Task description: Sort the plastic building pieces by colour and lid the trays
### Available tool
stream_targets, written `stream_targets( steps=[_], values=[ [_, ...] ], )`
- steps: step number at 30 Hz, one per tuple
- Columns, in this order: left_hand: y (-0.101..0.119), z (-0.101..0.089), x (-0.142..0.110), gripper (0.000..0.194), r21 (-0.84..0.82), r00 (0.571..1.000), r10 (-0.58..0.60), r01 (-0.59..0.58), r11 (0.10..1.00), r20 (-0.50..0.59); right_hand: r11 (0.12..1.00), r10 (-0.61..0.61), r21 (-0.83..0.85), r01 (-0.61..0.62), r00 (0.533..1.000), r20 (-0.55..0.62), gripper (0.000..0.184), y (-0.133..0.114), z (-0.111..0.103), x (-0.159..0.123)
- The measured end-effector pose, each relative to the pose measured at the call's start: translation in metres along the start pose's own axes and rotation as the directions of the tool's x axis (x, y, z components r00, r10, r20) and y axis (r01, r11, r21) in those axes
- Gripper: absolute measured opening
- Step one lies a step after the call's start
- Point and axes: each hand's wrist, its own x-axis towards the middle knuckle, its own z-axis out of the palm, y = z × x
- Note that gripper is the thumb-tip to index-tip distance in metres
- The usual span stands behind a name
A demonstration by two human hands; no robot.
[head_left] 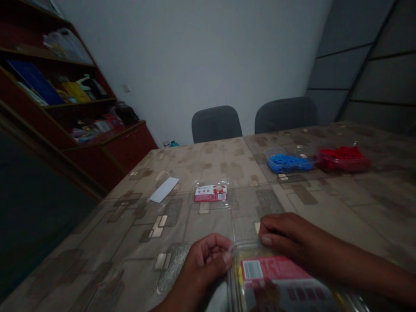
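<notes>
A clear plastic clamshell box (276,277) with a red and white label lies at the table's near edge, and yellow things show inside it. My left hand (209,258) pinches the box's far left corner between thumb and curled fingers. Over the far rim of the same box lies my right hand (282,236), fingers bent down on the edge and thumb tucked alongside. The undersides of the right fingers are hidden. The lower part of the box runs out of view.
Two clear lids lie beyond: one with a red and white label (210,193), one with a white label (164,190). At the right stand a box of blue pieces (289,163) and a box of red pieces (342,159). Two grey chairs (216,123) and a shelf unit (130,143) stand behind.
</notes>
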Motion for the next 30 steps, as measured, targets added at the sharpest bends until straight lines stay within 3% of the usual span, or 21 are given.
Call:
stream_targets(
  steps=[11, 17, 24, 30],
  values=[
    [-0.001, 0.003, 0.002, 0.030, -0.044, 0.999, -0.040, 0.039, 0.998, -0.012, 0.996, -0.058, -0.072, 0.060, 0.998, 0.026, 0.026, 0.006, 0.004, 0.004],
    [-0.004, 0.002, 0.000, 0.033, 0.026, 1.000, 0.012, -0.011, 1.000, -0.020, 0.972, -0.039, -0.230, 0.050, 0.998, 0.052, 0.023, -0.001, 0.005, 0.012],
    [-0.002, 0.005, -0.003, 0.032, 0.045, 0.999, -0.009, 0.012, 0.999, -0.051, 0.985, -0.080, -0.155, 0.081, 0.997, 0.009, 0.013, -0.002, 0.011, 0.014],
    [-0.004, 0.004, -0.002, 0.034, -0.001, 1.000, -0.003, 0.003, 1.000, -0.004, 0.980, -0.047, -0.196, 0.044, 0.999, -0.013, 0.018, -0.004, 0.016, 0.013]
  ],
)
